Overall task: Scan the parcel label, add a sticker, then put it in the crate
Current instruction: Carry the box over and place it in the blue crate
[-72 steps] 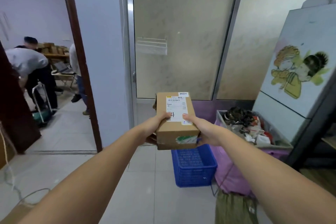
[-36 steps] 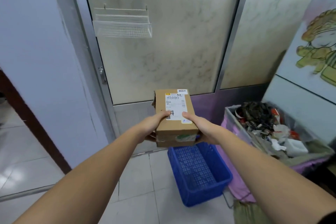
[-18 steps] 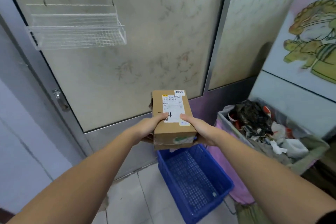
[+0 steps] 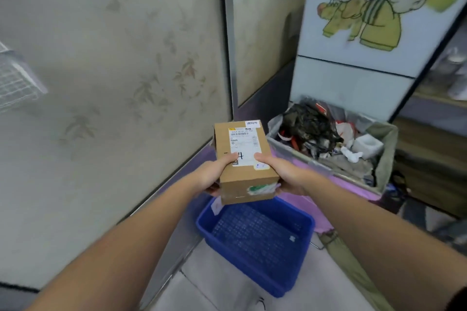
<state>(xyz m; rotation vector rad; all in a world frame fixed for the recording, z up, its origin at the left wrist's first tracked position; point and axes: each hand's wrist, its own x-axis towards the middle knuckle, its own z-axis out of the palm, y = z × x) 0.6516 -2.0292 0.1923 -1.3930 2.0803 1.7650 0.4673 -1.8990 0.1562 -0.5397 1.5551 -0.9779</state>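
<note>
One parcel (image 4: 243, 163), clasped by left hand (image 4: 211, 177) and right hand (image 4: 285, 174), above one empty crate (image 4: 255, 242); rubbish bin (image 4: 381, 159) beside it.

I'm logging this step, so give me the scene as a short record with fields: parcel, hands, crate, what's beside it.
parcel: cardboard box, white shipping label facing up
left hand: grips the box's left side
right hand: grips the box's right side
crate: blue plastic crate on the floor, below the box
beside crate: bin of rubbish on its right
</note>
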